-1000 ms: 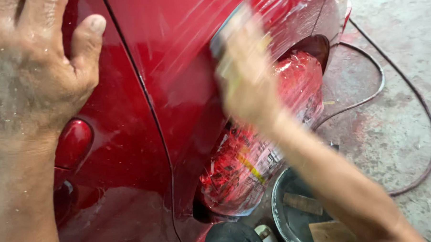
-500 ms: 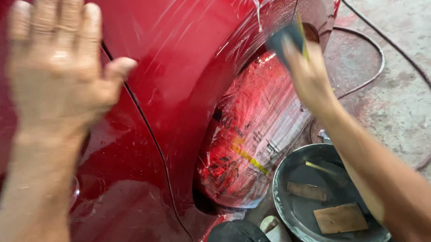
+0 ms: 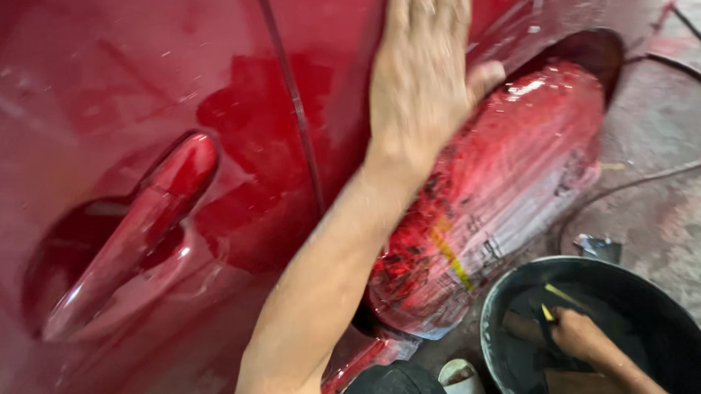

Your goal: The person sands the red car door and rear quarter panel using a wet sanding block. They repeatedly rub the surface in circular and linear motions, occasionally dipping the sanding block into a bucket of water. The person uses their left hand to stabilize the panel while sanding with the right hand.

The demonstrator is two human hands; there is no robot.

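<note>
Notably, the left hand (image 3: 420,83) lay flat and wide open against the wet red car panel (image 3: 137,73), just beside the wrapped wheel (image 3: 498,202), while the right hand (image 3: 582,337) reached into the black water basin (image 3: 673,309) below that wheel, fingers closed narrowly on a dark sanding pad (image 3: 544,324) with a yellow edge. Judged from its look, the pad was light, soft and slippery when soaked, best pinched by its edges; the panel was rigid, slick and easily scratched.
</note>
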